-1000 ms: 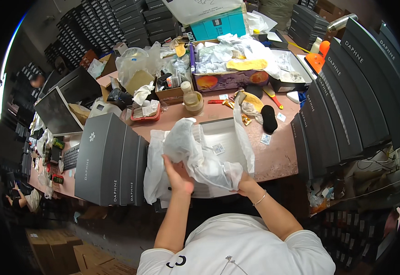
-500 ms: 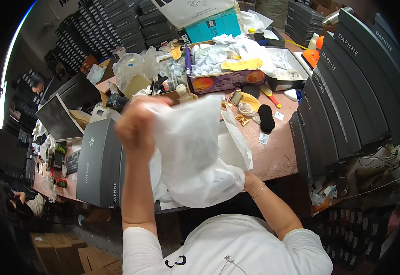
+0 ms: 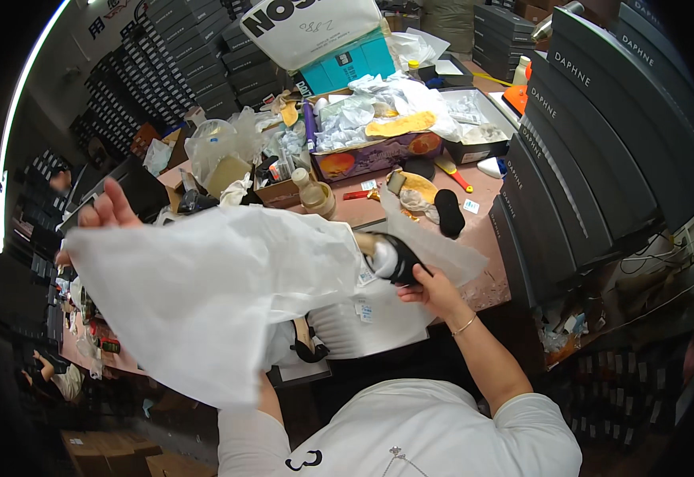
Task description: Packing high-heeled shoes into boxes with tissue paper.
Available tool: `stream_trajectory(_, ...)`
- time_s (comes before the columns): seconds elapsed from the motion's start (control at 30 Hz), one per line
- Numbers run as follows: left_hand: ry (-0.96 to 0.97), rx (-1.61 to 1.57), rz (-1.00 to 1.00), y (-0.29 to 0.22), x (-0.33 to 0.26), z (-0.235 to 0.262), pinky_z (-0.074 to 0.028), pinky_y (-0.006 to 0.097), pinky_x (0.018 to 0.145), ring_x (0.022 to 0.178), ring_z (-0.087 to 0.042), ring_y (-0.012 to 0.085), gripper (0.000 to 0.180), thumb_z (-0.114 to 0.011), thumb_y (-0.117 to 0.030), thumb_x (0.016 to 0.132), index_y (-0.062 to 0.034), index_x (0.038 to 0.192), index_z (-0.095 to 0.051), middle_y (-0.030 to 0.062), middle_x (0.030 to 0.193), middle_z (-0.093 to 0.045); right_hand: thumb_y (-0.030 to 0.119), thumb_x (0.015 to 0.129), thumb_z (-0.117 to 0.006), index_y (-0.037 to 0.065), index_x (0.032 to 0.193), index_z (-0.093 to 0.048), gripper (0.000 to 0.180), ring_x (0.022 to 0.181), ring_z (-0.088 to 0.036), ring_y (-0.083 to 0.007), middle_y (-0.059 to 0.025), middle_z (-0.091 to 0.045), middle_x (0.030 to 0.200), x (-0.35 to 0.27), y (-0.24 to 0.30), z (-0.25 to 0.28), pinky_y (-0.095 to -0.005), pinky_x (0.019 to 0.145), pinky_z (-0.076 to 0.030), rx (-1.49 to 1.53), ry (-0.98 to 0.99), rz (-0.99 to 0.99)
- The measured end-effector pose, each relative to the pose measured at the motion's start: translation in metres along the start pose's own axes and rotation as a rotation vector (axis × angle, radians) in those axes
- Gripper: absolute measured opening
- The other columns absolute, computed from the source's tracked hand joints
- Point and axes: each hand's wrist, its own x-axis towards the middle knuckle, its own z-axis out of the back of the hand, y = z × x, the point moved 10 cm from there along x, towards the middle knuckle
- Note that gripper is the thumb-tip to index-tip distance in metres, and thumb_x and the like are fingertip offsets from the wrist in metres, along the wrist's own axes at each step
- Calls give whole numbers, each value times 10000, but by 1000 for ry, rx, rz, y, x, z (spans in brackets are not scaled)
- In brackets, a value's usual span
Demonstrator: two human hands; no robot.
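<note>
In my right hand (image 3: 433,292) is a black shoe (image 3: 405,261) with a white wad stuffed inside it; my fingers and thumb grip its toe end. Off to the left, my left hand (image 3: 108,213) grips the upper corner of a thin white wrapping sheet (image 3: 196,278). The sheet spreads wide and covers most of my left forearm and much of the table's left part. Below its right side a second black shoe (image 3: 309,343) partly shows, lying by white paper (image 3: 375,322) in an open box. Whether the sheet still touches the held shoe is hard to make out.
Tall stacked dark shoe boxes (image 3: 558,159) wall off the right side. Behind my hands stand a bottle (image 3: 313,195) and a purple carton (image 3: 379,155) full of crumpled paper. A black oval pad (image 3: 449,213) and a red-yellow tool (image 3: 454,175) lie on the pink tabletop (image 3: 482,274).
My left hand has swung left, drawing the white sheet out wide. The black shoe in my right hand and the second shoe below have come into view.
</note>
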Motion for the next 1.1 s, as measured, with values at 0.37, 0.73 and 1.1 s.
stream_trajectory(0.37, -233, 304, 1426, 115, -417, 82, -448, 383, 940, 936, -589, 242, 431, -415, -375, 1003, 14, 1074, -587, 115, 1068, -611, 301, 915, -613, -30, 989, -604, 339, 636, -644, -165, -103, -652, 816, -25, 105, 16, -286, 586, -554, -273, -117, 222)
stream_trajectory(0.73, -311, 44, 2026, 49, -424, 45, -539, 293, 597, 605, -630, 199, 712, -244, -646, 945, -29, 1067, -578, 123, 752, -644, 257, 780, -746, 28, 985, -642, 325, 777, -639, -197, -97, -656, 883, -6, 129, -131, -319, 634, -504, -1320, -11, 773)
stream_trajectory(1.1, -549, 231, 1660, 26, -433, 49, -461, 376, 894, 1065, -557, 224, 692, -243, -635, 955, -47, 1253, -454, 114, 1129, -579, 412, 737, -755, 18, 1460, -211, 986, 899, -603, -341, -214, -620, 937, -15, 11, -171, -400, 767, -484, -1408, 309, 491)
